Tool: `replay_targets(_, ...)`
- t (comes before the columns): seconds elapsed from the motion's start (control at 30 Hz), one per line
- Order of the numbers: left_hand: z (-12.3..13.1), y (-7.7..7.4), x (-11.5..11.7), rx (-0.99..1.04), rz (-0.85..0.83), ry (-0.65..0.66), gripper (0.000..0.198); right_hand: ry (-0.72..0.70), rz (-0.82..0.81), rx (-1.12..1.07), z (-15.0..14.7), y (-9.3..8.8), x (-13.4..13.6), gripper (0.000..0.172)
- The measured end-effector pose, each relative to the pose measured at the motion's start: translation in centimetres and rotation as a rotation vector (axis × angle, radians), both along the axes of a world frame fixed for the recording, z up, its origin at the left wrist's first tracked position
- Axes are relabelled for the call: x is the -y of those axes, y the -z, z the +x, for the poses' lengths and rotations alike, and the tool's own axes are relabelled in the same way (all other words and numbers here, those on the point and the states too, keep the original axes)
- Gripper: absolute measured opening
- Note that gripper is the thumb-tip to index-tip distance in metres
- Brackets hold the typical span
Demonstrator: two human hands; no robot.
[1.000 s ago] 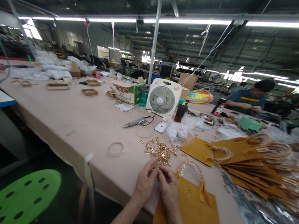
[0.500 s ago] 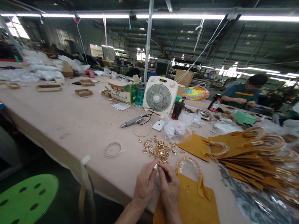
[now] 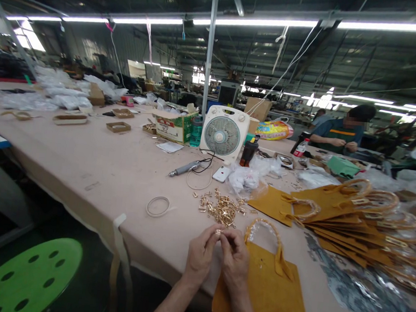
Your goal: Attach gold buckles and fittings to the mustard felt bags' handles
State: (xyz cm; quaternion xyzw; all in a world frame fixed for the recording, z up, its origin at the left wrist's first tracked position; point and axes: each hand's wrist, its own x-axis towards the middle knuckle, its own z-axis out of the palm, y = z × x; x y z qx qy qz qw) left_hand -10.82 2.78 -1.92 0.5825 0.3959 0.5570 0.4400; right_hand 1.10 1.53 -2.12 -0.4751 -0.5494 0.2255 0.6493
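Between the fingertips of both hands is a small gold metal fitting (image 3: 218, 232); its exact shape is too small to make out. My left hand (image 3: 200, 252) pinches it from the left, and my right hand (image 3: 234, 258) pinches it from the right. Just beyond my fingers lies a loose pile of gold metal fittings (image 3: 225, 210). A mustard-yellow bag panel (image 3: 272, 292) with a plastic-wrapped handle (image 3: 265, 222) lies flat on the table, partly beneath my right forearm.
More yellow bag panels (image 3: 340, 221) are stacked at right, beside scattered grey pieces (image 3: 367, 291). An electric screwdriver (image 3: 185, 168), phone (image 3: 221, 173) and fan (image 3: 223, 134) stand or lie farther back. A tape roll (image 3: 158, 206) sits left. A co-worker (image 3: 337, 131) sits across the table.
My hands stay nearly in place, still holding the gold fitting, with slight finger movement. The whole view has shifted a little.
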Motion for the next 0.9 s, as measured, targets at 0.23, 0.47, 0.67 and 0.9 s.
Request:
replay_targets(0.23, -0.4, 0.2, -0.8, 0.295, -0.178, 0.143, 0.042, 0.088, 0.147, 0.207, -0.7, -0.1, 0.2, 0.01)
replay_targets(0.47, -0.4, 0.2, -0.6, 0.266, -0.135, 0.129, 0.039, 0.015, 0.065, 0.096, -0.2, 0.3, 0.0, 0.015)
replay_targets(0.67, -0.3, 0.0, -0.4, 0.154, -0.09, 0.137, 0.041, 0.005, 0.092, 0.035, 0.2, -0.1, -0.3, 0.013)
replay_targets(0.9, -0.3, -0.6, -0.1, -0.013, 0.016, 0.144, 0.033, 0.03, 0.077, 0.037, 0.3, -0.4, -0.1, 0.018)
